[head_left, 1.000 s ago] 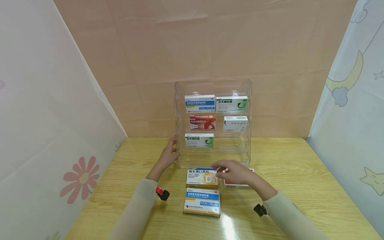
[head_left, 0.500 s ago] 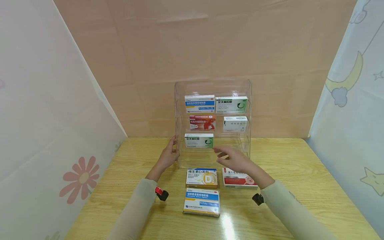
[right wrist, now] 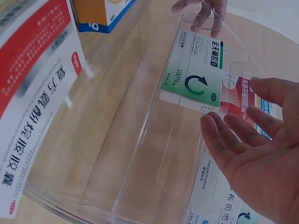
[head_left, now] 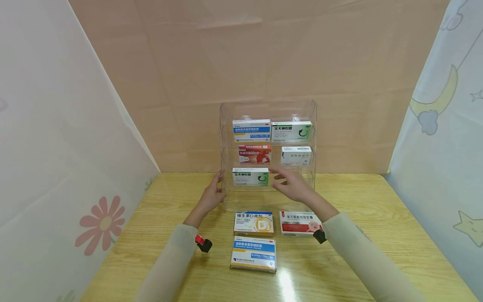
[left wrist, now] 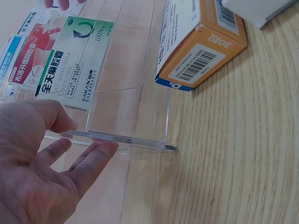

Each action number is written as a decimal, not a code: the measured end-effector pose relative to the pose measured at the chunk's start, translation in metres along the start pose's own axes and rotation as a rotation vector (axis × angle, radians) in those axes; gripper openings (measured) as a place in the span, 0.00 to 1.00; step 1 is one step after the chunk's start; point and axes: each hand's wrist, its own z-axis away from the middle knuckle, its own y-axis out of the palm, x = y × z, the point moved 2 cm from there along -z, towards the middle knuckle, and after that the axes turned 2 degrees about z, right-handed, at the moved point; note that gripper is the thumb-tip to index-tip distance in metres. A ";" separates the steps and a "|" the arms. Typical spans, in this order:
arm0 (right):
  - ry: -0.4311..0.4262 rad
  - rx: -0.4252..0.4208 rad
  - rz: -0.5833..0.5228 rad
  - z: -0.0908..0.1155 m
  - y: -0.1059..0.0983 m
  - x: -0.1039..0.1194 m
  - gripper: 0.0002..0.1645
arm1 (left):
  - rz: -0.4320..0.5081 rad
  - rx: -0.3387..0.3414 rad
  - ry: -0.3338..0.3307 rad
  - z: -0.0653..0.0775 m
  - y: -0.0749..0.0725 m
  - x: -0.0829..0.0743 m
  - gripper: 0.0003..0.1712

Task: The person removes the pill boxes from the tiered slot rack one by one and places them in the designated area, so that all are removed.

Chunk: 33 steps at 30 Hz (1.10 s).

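A clear tiered display rack (head_left: 288, 196) stands on the table with medicine boxes on its shelves. My left hand (head_left: 212, 196) holds the rack's left side edge, thumb on one face of the panel (left wrist: 112, 136) and fingers on the other. My right hand (head_left: 292, 184), holding nothing, hovers before the third tier with fingers slightly bent. Its fingertips are near the right end of a green-and-white capsule box (head_left: 250, 177); in the right wrist view that green box (right wrist: 194, 70) appears just beyond them. Whether they touch is unclear.
Above sit a blue-and-white box (head_left: 251, 131), another green box (head_left: 291, 132), a red box (head_left: 254, 154) and a white box (head_left: 296, 156). On the table lie a vitamin D box (head_left: 253, 223), a red-and-white box (head_left: 299, 223) and a blue-and-white box (head_left: 253, 254).
My right hand has risen from above the table boxes to the third tier, uncovering the red-and-white box. The left hand stays at the rack's side.
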 end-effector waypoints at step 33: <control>0.074 -0.023 0.191 -0.034 0.012 -0.013 0.29 | 0.009 0.011 -0.022 0.001 0.000 0.001 0.49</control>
